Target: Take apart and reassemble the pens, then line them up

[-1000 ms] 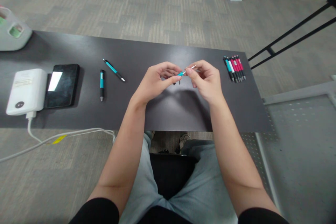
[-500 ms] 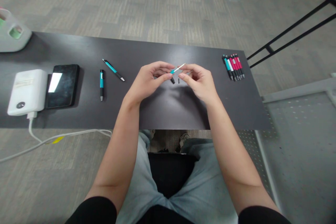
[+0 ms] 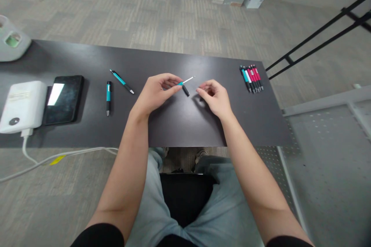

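Observation:
My left hand (image 3: 158, 89) is closed on a teal pen barrel (image 3: 180, 83), pinched between thumb and fingers. A thin white refill (image 3: 189, 80) sticks out of the barrel's end, pointing right and away from me. Just below it lies a black pen grip (image 3: 186, 90) on the dark table. My right hand (image 3: 215, 95) is to the right, its thumb and fingertips drawn together low over the table. Whatever is between those fingertips is too small or hidden to make out.
Two teal pens, one upright in view (image 3: 108, 98) and one slanted (image 3: 122, 81), lie to the left. Beyond them are a black phone-like device (image 3: 65, 100) and a white power bank (image 3: 23, 106) with a cable. Several pens (image 3: 251, 78) lie in a row near the table's right edge.
My right hand has come off the refill and lowered toward the table. The small dark piece that lay by its fingers no longer shows. My left hand keeps the barrel, slightly further left.

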Demonstrator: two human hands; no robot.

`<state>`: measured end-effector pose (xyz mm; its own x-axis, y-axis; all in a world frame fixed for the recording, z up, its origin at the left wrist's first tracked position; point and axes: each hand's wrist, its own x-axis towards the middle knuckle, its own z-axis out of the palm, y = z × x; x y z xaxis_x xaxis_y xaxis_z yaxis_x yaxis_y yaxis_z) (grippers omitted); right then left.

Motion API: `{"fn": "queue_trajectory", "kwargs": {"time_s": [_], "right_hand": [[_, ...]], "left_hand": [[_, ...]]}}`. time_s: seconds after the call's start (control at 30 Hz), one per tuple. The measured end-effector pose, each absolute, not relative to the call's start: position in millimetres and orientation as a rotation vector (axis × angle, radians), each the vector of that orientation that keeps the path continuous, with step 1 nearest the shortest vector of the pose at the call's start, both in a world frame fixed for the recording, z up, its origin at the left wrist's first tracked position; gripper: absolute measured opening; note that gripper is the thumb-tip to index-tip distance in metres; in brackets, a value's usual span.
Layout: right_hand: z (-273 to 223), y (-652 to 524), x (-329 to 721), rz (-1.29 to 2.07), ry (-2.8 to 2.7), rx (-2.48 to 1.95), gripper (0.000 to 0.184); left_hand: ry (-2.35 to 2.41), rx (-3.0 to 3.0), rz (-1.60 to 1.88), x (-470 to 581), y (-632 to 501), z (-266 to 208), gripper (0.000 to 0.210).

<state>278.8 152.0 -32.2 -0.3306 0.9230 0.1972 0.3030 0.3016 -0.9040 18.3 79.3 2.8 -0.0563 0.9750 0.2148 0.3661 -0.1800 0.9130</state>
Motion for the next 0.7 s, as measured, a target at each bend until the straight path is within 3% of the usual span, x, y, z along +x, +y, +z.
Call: {"fn": "queue_trajectory", "kwargs": {"time_s": [0.1,0.23,0.7], "right_hand": [[-35.3,159.0,277.2,1.114,-1.503,-0.984,0.048],[-35.4,162.4,273.4,1.141,-1.374,-0.941,0.06],[-34.7,158.6,265.1,1.282,-1.395,-0.934,0.058]], "left_hand": [[1.442,1.63,1.215,20.2,79.6,4.0,0.03],[1.457,1.666,1.178,22.3,80.6,4.6,0.03],[1.437,1.651,1.155,22.8,81.1,0.9,0.031]]}}
